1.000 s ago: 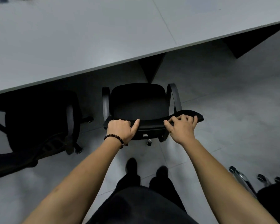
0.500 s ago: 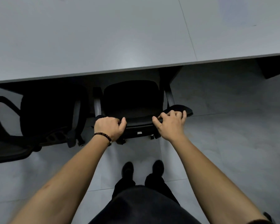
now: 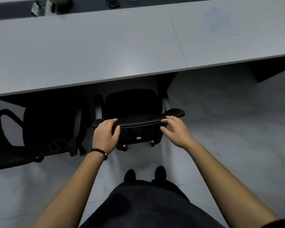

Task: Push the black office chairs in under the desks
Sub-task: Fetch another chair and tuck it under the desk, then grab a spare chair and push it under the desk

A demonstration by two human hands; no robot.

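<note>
Black office chair [image 3: 132, 111] half under desk [image 3: 105, 51] edge, left hand [image 3: 105, 135] gripping backrest, right hand [image 3: 175, 130] fingers spread open, bare floor [image 3: 229, 129] rightward

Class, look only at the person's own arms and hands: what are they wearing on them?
Both forearms are bare, with no sleeves in view and no gloves. The left hand has a dark beaded bracelet around its wrist. The right hand shows no ring, watch or band.
</note>
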